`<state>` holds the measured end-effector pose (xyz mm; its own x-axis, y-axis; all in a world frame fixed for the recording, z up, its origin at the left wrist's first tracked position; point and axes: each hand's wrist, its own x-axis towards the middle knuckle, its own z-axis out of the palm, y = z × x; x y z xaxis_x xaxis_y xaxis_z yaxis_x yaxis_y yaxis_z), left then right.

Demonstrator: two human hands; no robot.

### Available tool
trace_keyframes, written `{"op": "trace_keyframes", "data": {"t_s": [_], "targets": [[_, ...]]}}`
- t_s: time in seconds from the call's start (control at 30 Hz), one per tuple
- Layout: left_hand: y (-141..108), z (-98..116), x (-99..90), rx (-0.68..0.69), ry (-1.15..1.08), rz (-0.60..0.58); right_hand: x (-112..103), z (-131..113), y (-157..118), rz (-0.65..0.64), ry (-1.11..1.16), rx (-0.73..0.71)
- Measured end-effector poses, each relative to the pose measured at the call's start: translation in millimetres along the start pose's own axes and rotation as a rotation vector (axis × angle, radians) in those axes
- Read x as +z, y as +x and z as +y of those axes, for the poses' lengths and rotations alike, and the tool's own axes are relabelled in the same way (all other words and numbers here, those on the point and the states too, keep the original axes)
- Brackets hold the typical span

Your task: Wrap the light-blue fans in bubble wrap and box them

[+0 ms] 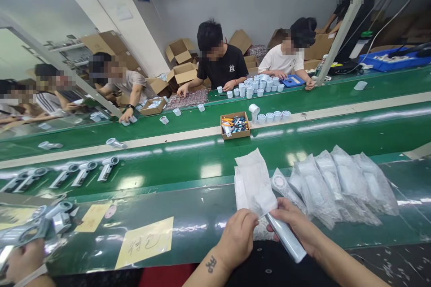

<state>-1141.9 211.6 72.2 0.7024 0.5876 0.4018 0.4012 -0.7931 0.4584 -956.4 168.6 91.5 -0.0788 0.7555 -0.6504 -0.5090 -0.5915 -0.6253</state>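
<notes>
A pale grey-blue device with a smooth handle (286,235) is in my right hand (291,217), its handle end pointing down and right. The fingers of my left hand (238,233) are pinched on the edge of a white translucent bag (257,179), whose opening lies around the device's upper end. More white bag material stands up beyond my hands. Just right of them, several bagged devices (316,188) lie in an overlapping row on the green work surface.
A yellow paper note (145,242) lies to the left. Across the green conveyor (188,161) are a small box of parts (235,133), white cups (269,117) and several seated people. Unbagged devices (82,172) line the left. Another person's hand (25,260) holds a device at lower left.
</notes>
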Motion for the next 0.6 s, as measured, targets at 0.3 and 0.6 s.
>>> {"op": "trace_keyframes", "data": {"t_s": [0.3,0.6], "targets": [[26.3,25.0,-2.5,-0.286,-0.319,-0.083,-1.8,15.6,-3.5,0.204,-0.106,-0.091],[47.1,47.1,-47.1,-0.973,-1.278,-0.305,-41.4,-41.3,-99.0,-0.129,-0.743,-0.274]]}}
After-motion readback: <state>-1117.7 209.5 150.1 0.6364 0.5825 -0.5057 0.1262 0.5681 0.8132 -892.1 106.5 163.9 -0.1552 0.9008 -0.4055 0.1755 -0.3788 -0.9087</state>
